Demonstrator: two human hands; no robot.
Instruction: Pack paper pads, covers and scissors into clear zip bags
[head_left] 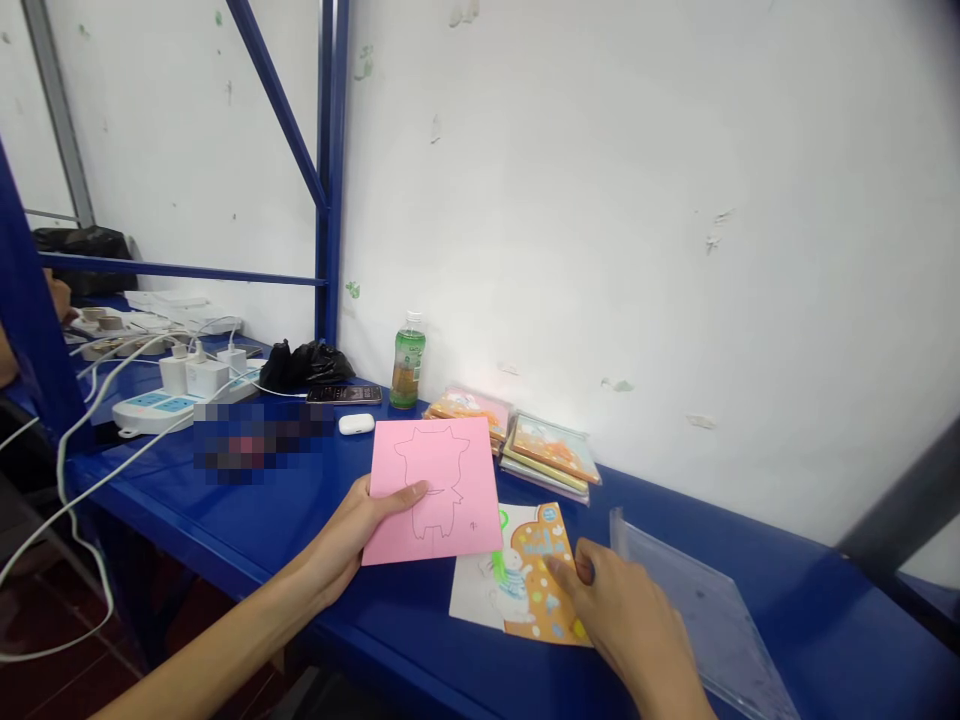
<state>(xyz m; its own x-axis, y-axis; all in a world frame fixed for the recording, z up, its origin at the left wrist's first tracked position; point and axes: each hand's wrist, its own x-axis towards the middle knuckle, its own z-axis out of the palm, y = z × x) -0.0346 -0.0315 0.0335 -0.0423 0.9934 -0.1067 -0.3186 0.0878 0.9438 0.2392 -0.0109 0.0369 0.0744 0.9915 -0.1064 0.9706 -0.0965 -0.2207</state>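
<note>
My left hand (pixel 382 515) is closed on a square pink sheet of paper (pixel 439 465), thumb on top and fingers behind. A horned animal outline is drawn on the sheet, which is raised above the table and tilted toward me. My right hand (pixel 626 600) has its thumb and curled fingers on the right edge of an orange and white picture card (pixel 536 590) with a white rabbit on it. The pink sheet hides the card's upper left part. Just right of this hand lies a clear plastic sleeve (pixel 697 600).
Two stacks of wrapped picture booklets (pixel 555 450) lie by the wall. Farther left are a green-labelled bottle (pixel 409 362), white earbud case (pixel 356 424), phone (pixel 345 395), black plastic bag (pixel 307 365) and power strip (pixel 154 408) with cables. A blue metal post (pixel 330 180) rises behind.
</note>
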